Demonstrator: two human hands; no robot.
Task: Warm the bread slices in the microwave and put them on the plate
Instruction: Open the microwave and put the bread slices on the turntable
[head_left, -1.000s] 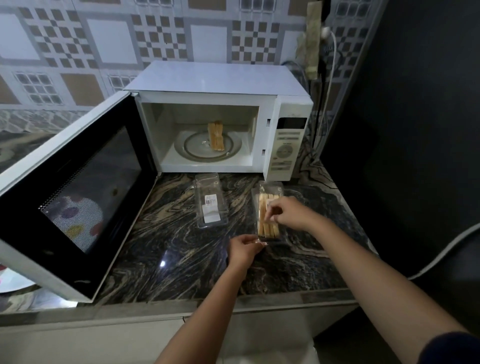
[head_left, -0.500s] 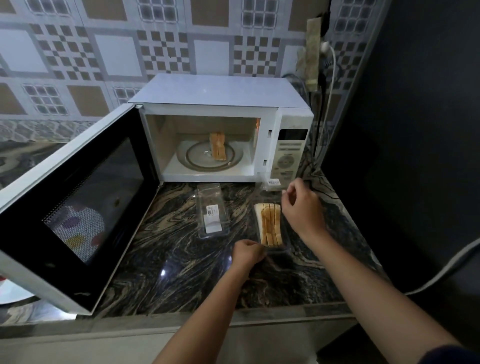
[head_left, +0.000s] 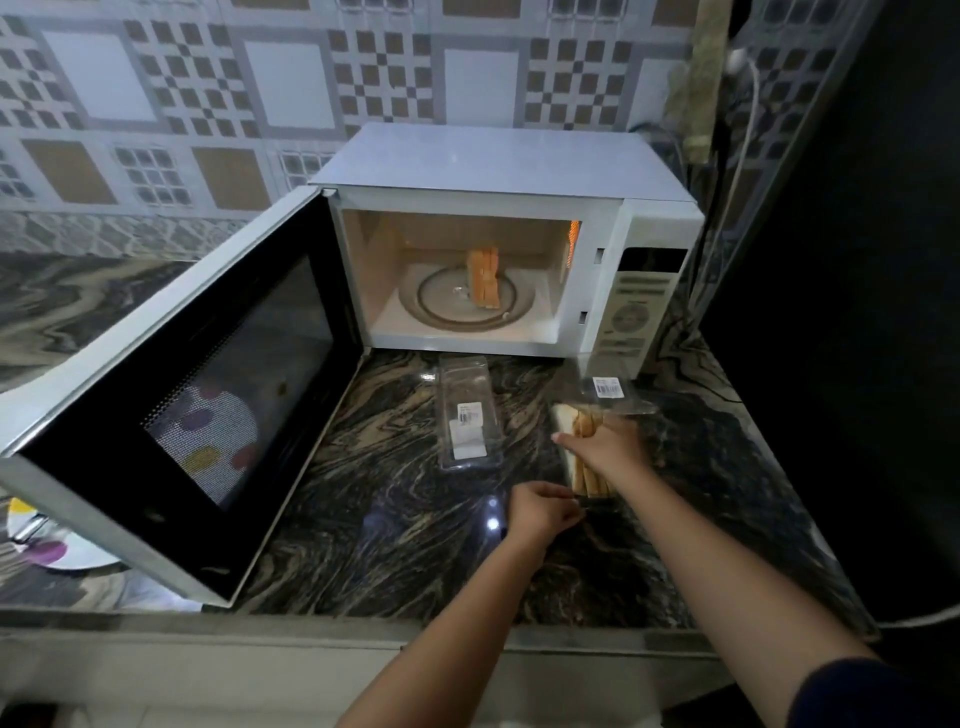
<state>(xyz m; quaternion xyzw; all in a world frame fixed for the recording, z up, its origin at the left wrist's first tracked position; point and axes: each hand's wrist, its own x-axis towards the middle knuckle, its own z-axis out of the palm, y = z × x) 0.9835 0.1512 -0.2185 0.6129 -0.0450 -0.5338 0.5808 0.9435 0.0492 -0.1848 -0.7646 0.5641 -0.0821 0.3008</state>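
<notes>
The white microwave (head_left: 498, 171) stands open on the marble counter, its door (head_left: 171, 395) swung out to the left. A small stack of bread slices (head_left: 483, 278) stands on its glass turntable (head_left: 441, 306). In front, a clear plastic tray holds more bread slices (head_left: 569, 418), its lid (head_left: 610, 389) flipped back toward the microwave. My right hand (head_left: 605, 447) closes over those slices from above. My left hand (head_left: 543, 512) pinches the tray's near end. A white plate (head_left: 49, 545) with coloured spots peeks out below the door at the far left.
An empty clear plastic container (head_left: 467, 415) with a label lies on the counter left of the bread tray. A power cable (head_left: 737, 156) runs down the wall right of the microwave. A dark wall bounds the counter on the right.
My right hand flipped the tray's lid open toward the microwave, then came back down onto the bread slices. My left hand stayed at the tray's near end.
</notes>
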